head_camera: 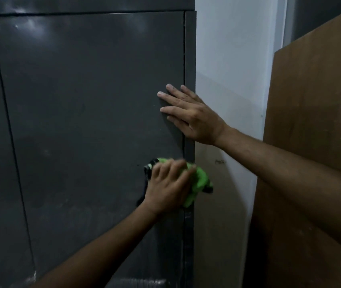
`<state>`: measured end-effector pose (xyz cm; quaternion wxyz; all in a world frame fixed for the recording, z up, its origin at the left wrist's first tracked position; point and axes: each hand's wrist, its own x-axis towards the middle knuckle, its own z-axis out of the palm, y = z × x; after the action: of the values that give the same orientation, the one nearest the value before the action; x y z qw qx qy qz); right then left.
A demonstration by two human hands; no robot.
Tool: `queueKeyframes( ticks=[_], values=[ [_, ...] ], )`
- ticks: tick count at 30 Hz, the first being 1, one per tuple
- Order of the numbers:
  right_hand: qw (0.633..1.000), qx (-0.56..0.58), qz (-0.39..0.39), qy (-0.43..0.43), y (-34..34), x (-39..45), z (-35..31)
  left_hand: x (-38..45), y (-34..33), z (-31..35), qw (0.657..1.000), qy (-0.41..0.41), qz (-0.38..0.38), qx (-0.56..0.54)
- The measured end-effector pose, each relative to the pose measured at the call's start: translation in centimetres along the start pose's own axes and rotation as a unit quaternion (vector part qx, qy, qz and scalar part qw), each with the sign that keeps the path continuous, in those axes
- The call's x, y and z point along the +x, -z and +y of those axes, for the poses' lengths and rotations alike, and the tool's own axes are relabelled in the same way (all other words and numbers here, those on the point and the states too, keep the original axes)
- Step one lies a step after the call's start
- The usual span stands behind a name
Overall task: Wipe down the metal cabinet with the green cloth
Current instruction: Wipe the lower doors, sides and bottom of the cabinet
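Head cam view is pretty dim, but you can make out the main stuff fine. Most of the shot is taken up by the metal cabinet (82,111), dark grey, with a door panel that runs up to a narrow frame strip along its right edge. A vertical seam on the left splits that door from another panel, and there are a few soft light reflections near the top.

The right hand (190,115) comes in from the right side and lies flat against the door just beside that right edge. Its fingers (168,95) are straight and spread a little, palm on the metal, not gripping anything.

Lower down, the left hand (168,186) reaches up from the bottom of the frame and has the green cloth (199,181) bunched under it, pressed onto the cabinet right at the door's right edge. The fingers are curled over the top of the cloth, holding it against the metal. Part of the cloth sticks out to the right past the frame strip, and it has some dark patches or trim at its ends; it's a bit blurry, so hard to say which.

Right of the cabinet is a white wall (227,69) with a small dark scribble mark low on it. Further right, a big brown board (315,121) stands upright against the wall, touching or nearly touching it, can't tell which.
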<state>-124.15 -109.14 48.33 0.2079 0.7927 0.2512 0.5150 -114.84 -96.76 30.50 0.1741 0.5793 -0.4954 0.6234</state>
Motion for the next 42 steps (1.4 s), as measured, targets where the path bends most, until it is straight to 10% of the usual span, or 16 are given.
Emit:
queueKeyframes(
  ticks=[4, 9, 15, 23, 30, 36, 42],
  values=[
    [1.000, -0.003, 0.008, -0.013, -0.4, 0.0, -0.4, -4.1, 2.0, -3.9, 0.999, -0.046, -0.026, 0.006],
    [0.999, -0.013, 0.027, -0.028, -1.0, -0.3, -1.0, 1.7, 1.0, -3.2, 0.964, 0.257, 0.074, -0.007],
    [0.995, -0.077, 0.042, -0.037, -1.8, -0.5, -1.9, -6.7, 1.2, -0.3, 0.997, -0.063, -0.050, 0.009],
    [0.995, -0.097, 0.021, 0.031, -4.2, -3.8, -5.0, -5.2, 1.0, -0.2, 0.980, 0.199, -0.007, 0.001],
    [0.996, -0.083, 0.008, 0.019, -4.1, -4.1, -5.0, -13.9, 1.0, 1.5, 0.997, -0.026, -0.079, 0.002],
    [0.996, -0.082, 0.018, -0.007, -4.4, -4.2, -5.7, -9.2, -0.6, 4.6, 0.969, 0.243, -0.016, -0.047],
    [0.996, -0.083, 0.024, -0.015, -4.5, -4.3, -6.0, -15.7, 1.0, 2.8, 0.995, -0.014, -0.093, -0.014]
  ],
)
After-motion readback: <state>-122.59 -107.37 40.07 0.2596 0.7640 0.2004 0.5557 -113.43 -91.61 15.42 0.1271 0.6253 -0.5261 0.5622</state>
